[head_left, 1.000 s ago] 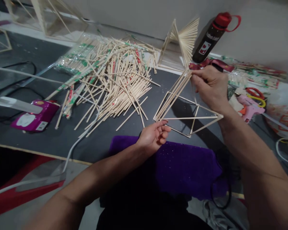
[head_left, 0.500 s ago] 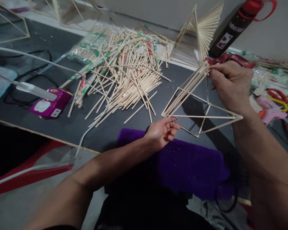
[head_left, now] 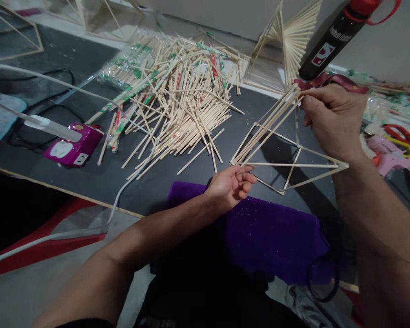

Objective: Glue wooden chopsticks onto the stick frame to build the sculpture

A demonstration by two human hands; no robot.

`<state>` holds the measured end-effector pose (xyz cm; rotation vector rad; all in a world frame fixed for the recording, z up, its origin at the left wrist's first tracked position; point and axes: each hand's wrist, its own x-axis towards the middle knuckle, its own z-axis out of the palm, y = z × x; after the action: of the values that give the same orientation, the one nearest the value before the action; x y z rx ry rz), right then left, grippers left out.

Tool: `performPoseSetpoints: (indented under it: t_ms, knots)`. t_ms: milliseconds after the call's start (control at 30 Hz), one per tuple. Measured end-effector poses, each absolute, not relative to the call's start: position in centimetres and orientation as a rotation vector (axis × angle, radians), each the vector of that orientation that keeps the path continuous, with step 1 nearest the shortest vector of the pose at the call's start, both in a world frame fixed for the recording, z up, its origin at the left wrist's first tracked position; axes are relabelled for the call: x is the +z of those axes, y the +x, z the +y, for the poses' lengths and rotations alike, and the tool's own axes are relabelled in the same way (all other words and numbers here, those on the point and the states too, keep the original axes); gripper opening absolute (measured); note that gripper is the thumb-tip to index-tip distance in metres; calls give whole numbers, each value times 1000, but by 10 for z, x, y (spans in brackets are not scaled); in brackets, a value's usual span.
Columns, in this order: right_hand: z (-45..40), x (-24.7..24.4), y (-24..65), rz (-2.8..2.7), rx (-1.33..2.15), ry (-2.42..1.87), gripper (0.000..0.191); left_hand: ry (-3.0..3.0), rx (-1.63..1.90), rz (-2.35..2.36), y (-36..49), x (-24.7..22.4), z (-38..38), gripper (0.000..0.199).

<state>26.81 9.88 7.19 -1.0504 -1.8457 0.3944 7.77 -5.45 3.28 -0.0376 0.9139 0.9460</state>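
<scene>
A frame of wooden chopsticks stands on the dark table, with several sticks fanning up from its left corner to a raised tip. My right hand pinches the sticks at that upper tip between thumb and forefinger. At the lower left corner, my left hand is turned palm up with curled fingers, its thumb and forefinger closed on the stick ends there. Left of the frame lies a loose pile of chopsticks. Behind it stands another chopstick model with a twisted fan of sticks.
A dark bottle with a red cap stands at the back right. At right lie a pink glue gun and scissors. A purple power adapter with white cables sits left. Purple cloth covers the near edge.
The view has shifted slightly. Both hands keep their hold on the chopstick frame, with no other clear change.
</scene>
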Motion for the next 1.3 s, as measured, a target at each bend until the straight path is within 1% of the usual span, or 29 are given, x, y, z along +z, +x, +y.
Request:
performPoseSetpoints:
  t_ms: [167, 367, 567, 700, 833, 967, 1100, 1300]
  knots:
    - [103, 69, 269, -1829, 414, -1079, 26, -54, 955, 899, 79, 32, -56, 28]
    - [103, 67, 271, -1818, 411, -1079, 21, -46, 949, 925, 79, 36, -54, 20]
    - [99, 68, 273, -1823, 410, -1061, 25, -36, 942, 925, 78, 35, -54, 27]
    - [99, 70, 274, -1727, 539, -1083, 24, 27, 917, 885, 77, 32, -56, 29]
    - [97, 85, 280, -1649, 730, -1042, 19, 127, 889, 816, 75, 32, -62, 31]
    - [86, 113, 287, -1636, 858, -1013, 14, 191, 895, 764, 74, 37, -69, 34]
    - [67, 133, 290, -1677, 886, -1024, 11, 194, 894, 765, 73, 37, -76, 32]
    - [56, 128, 293, -1783, 857, -1084, 15, 176, 880, 744, 72, 29, -77, 27]
